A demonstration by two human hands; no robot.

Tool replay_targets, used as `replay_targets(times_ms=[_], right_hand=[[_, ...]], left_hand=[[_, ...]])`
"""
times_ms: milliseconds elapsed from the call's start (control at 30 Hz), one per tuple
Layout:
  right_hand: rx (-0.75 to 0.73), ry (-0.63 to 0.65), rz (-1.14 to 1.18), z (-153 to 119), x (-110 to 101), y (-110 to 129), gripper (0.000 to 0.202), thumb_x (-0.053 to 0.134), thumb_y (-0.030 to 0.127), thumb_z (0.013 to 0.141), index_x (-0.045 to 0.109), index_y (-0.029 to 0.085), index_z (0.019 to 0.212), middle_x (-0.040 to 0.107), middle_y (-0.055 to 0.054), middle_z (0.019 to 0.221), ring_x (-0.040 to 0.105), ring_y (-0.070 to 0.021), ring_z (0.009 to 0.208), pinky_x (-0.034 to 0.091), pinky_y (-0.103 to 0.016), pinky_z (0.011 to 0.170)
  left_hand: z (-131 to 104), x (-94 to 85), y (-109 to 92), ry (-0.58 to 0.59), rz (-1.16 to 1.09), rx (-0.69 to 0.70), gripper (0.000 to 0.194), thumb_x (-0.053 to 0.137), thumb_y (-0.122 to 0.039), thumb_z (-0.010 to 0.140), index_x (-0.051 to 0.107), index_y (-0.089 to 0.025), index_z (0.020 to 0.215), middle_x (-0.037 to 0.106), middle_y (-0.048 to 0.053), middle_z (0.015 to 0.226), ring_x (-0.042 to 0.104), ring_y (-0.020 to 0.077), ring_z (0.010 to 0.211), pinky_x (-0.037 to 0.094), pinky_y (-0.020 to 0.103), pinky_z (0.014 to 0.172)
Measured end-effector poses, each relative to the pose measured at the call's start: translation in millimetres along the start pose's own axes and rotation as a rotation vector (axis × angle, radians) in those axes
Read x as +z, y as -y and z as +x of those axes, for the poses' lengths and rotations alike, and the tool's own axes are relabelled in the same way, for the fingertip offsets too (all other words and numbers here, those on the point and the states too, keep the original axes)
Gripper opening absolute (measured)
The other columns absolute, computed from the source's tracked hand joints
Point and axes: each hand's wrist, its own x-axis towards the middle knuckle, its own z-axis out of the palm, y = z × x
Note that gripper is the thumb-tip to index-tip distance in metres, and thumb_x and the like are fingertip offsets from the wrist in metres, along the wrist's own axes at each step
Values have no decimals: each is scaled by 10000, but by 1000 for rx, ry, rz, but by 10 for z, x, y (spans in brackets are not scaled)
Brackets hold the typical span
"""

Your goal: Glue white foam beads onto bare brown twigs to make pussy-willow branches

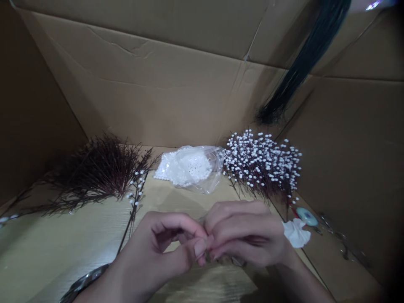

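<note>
Clock positions read from the joined hands, 12 being straight ahead.

- White-tipped sprigs (261,162), one bundle: at 1 o'clock on the worktop (176,206); buds fanned from 11 to 2, stems gathering towards 5.
- Brown sprigs (97,170), bare, one heap: at 10 to 11 o'clock; stems converging towards 4, tips spread between 8 and 1.
- Budded stems (135,195), few: at 10 to 11 o'clock, beside the brown heap; long axis 1 to 7.
- White beads (194,166), in a clear plastic bag (215,179): at 12 o'clock, between the two bundles.
- Dark strands (303,63), long: at 1 o'clock, before the cardboard wall (158,84); long axis 1 to 7, frayed end lowermost.
- Teal disc (306,216) and crumpled white piece (297,232): between 2 and 3 o'clock.
- Left hand (167,244): forearm entering from 7 to 8; thumb and forefinger bent in a ring, tips together, pointing towards 3.
- Right hand (246,231): forearm entering from 4 to 5; fingers curled, tips towards 9, meeting the left fingertips.
- State of both: pinched; anything held is hidden, cannot be told.
</note>
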Motion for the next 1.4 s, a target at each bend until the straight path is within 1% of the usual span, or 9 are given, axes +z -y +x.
replay_targets(times_ms=[267,500,667,833,1033,1167,1267,1333,1400], right_hand=[[-97,32,-146,-15,-31,-14,190,540,139,974,728,109,982,709,-101,861,688,-151,804,599,-285,697],[-106,7,-214,6,-27,-14,161,641,47,894,706,71,1039,713,-110,884,679,-158,834,597,-291,726],[-205,19,-402,-9,-39,-64,183,567,47,918,694,105,1036,704,-98,877,672,-164,829,586,-297,691],[-364,-89,-544,-3,-29,-141,164,543,91,927,682,119,1011,693,-81,846,663,-164,816,591,-299,681],[-319,-183,-460,25,-17,-176,148,608,75,879,637,127,1014,660,-63,814,652,-168,780,578,-318,672],[-314,-250,-427,-5,-14,-132,23,607,132,891,611,144,910,599,-32,736,601,-154,684,522,-302,586],[-274,-351,-435,-67,-82,-78,129,595,167,909,590,172,780,532,9,642,528,-123,582,462,-277,527],[-256,-435,-455,-134,-166,-53,186,577,161,921,591,184,736,509,29,594,493,-108,531,460,-269,515],[-243,-511,-490,-207,-259,-37,180,569,161,928,620,191,758,553,25,599,535,-114,536,489,-273,525]], left_hand=[[4,-11,18,-28,18,40,116,711,-241,845,782,-241,754,742,-14,675,641,130,639,510,215,643],[17,-19,-23,-44,11,56,92,732,-265,854,794,-263,786,746,-24,685,666,123,659,519,202,660],[30,-29,-46,-87,35,70,98,750,-274,844,809,-248,771,738,-11,674,619,109,629,505,191,639],[36,-81,-13,-132,-14,89,97,771,-316,827,809,-228,814,723,10,689,566,108,599,467,189,562],[72,-113,0,-180,18,137,255,848,-366,733,675,-182,696,590,-28,630,464,98,554,393,193,524],[74,-126,16,-189,128,195,517,621,-546,898,494,-186,550,447,-34,532,399,119,527,346,239,528],[50,-170,71,-156,177,230,578,475,-568,970,406,-203,528,363,-43,515,328,123,503,295,264,511],[33,-198,91,-127,216,256,591,440,-563,987,407,-201,522,345,-45,506,305,123,496,273,269,502],[19,-217,66,-157,264,306,568,444,-543,994,502,-186,555,409,-30,520,369,129,516,314,264,527]])
